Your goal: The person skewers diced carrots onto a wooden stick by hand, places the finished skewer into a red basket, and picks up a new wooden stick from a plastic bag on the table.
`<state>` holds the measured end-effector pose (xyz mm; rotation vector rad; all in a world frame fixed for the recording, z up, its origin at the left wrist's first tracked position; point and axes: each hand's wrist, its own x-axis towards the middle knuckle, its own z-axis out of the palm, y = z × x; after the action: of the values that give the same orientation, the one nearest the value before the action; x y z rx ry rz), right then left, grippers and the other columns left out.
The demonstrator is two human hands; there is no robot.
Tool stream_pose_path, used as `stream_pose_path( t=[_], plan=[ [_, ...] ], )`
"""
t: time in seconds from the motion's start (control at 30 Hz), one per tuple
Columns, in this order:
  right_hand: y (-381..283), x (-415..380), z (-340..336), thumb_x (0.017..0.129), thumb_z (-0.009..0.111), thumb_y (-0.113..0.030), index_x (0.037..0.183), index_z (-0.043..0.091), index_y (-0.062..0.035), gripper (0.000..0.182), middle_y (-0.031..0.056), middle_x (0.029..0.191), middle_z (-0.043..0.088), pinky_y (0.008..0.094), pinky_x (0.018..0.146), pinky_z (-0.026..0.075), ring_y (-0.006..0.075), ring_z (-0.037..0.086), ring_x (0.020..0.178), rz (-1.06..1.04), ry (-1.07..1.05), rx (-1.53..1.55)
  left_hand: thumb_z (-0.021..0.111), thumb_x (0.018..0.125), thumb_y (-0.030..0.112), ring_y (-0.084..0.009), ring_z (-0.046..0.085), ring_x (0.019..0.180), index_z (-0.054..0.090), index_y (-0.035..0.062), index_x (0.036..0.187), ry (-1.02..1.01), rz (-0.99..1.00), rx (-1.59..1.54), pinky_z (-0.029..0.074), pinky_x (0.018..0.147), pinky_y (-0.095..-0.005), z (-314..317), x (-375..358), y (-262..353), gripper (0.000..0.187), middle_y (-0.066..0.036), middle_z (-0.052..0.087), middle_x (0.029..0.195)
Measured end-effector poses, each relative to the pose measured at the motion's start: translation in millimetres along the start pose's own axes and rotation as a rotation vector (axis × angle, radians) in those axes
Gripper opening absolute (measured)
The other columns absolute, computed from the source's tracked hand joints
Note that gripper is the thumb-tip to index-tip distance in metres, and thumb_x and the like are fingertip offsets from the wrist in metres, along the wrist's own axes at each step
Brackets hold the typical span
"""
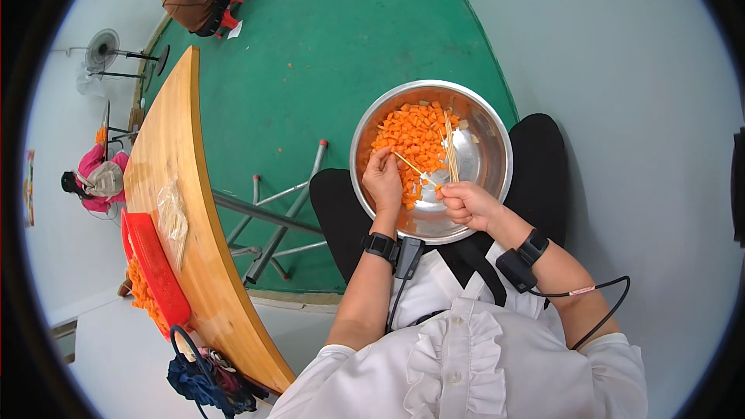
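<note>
A steel bowl [497, 157] rests on my lap, with many small orange cubes [415, 136] heaped on its left side. Several thin wooden sticks [451, 147] lean together inside the bowl, right of the heap. My left hand [383, 178] is closed on one end of a single wooden stick [411, 164] over the cubes. At that stick's other end, my right hand [469, 205] pinches a small orange cube [439, 187] between its fingertips.
A wooden table [225, 295] on my left holds a red basket [159, 268], a plastic bag of sticks [172, 221] and a dark blue bag [194, 380]. Metal legs [291, 217] stand beside my knee. Two people sit farther off, near a fan [102, 50].
</note>
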<state>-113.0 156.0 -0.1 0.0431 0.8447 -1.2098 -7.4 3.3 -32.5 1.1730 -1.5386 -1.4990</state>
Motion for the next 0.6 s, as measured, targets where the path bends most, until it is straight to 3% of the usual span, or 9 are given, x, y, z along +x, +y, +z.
stream_pose_path(
  t=[0.13, 0.23, 0.33, 0.43, 0.53, 0.6],
  plan=[
    [-1, -1, 6, 0.088, 0.044, -0.013, 0.079, 0.052, -0.0016, 0.017, -0.0017, 0.047, 0.039, 0.0245, 0.034, 0.027, 0.0088, 0.035, 0.035, -0.071, 0.115, -0.202, 0.05, 0.086, -0.003, -0.0146, 0.062, 0.081, 0.056, -0.0056, 0.098, -0.005, 0.017, 0.027, 0.051, 0.066, -0.0234, 0, 0, 1, 0.014, -0.012, 0.063, 0.091],
    [14, 9, 6, 0.084, 0.046, -0.009, 0.077, 0.051, -0.0018, 0.012, 0.0094, 0.049, 0.05, 0.0347, 0.037, 0.037, 0.0221, 0.051, 0.04, -0.961, 0.487, -1.371, 0.049, 0.086, -0.003, -0.0146, 0.062, 0.081, 0.056, -0.0059, 0.098, -0.002, 0.011, 0.051, 0.052, 0.067, -0.0233, 0, -1, 6, 0.014, -0.012, 0.063, 0.09],
    [-4, -4, 10, 0.08, 0.048, -0.009, 0.075, 0.05, -0.0017, 0.009, 0.0173, 0.057, 0.055, 0.0435, 0.044, 0.042, 0.0323, 0.058, 0.052, -0.797, 0.564, -1.631, 0.049, 0.086, -0.003, -0.0143, 0.062, 0.08, 0.056, -0.0061, 0.099, 0.016, -0.001, 0.039, 0.052, 0.067, -0.0233, -1, -2, 8, 0.015, -0.011, 0.062, 0.09],
    [-8, -3, 11, 0.079, 0.049, -0.01, 0.074, 0.048, -0.002, 0.009, 0.0154, 0.056, 0.056, 0.0434, 0.045, 0.043, 0.0324, 0.058, 0.052, -0.912, 0.528, -1.707, 0.049, 0.086, -0.003, -0.0143, 0.062, 0.079, 0.056, -0.006, 0.1, 0.019, -0.019, 0.093, 0.052, 0.067, -0.0232, -2, -2, 7, 0.016, -0.011, 0.062, 0.09],
    [-1, 4, 7, 0.083, 0.047, -0.009, 0.076, 0.049, -0.0014, 0.011, 0.0074, 0.048, 0.049, 0.0347, 0.037, 0.037, 0.0219, 0.051, 0.04, -0.998, 0.537, -1.596, 0.05, 0.086, -0.003, -0.014, 0.062, 0.079, 0.057, -0.0061, 0.101, 0.021, -0.006, 0.076, 0.052, 0.067, -0.0234, -2, -2, 7, 0.017, -0.011, 0.062, 0.091],
    [-7, 2, 7, 0.086, 0.046, -0.011, 0.078, 0.05, -0.0007, 0.014, 0.0005, 0.047, 0.041, 0.0276, 0.035, 0.031, 0.0128, 0.04, 0.037, -0.353, 0.241, -0.659, 0.05, 0.086, -0.002, -0.0139, 0.062, 0.079, 0.057, -0.0062, 0.101, 0.015, 0.025, 0.093, 0.052, 0.067, -0.0235, -2, -2, 8, 0.017, -0.011, 0.062, 0.091]
  ],
)
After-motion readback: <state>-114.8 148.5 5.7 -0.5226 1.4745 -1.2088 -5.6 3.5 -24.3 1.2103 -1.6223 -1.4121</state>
